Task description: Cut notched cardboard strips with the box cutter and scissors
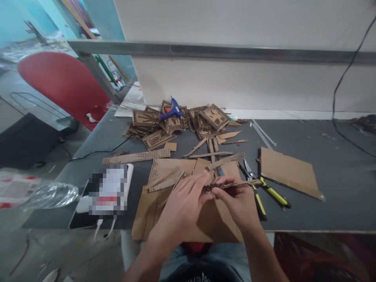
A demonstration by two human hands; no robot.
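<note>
Both hands meet over a sheet of brown cardboard [141, 219] near the table's front edge. Between them runs a thin cardboard strip [245, 183], its left part showing a dark, ridged edge. My right hand [239, 201] is closed on the strip, thumb in front and fingers behind. My left hand [186, 197] is closed at the strip's left end, its fingertips partly hiding it. Loose corrugated strips [225, 160] lie just beyond the hands. Beside my right hand rest yellow-handled scissors [266, 186], with their blades apart.
A blue glue gun [173, 109] lies on a pile of framed cardboard pieces [216, 116] at the back. A flat cardboard box [289, 170] is on the right. Leftward are a blurred-out device [129, 176] with cables and a red chair [61, 82]. A black cord [96, 152] crosses the table.
</note>
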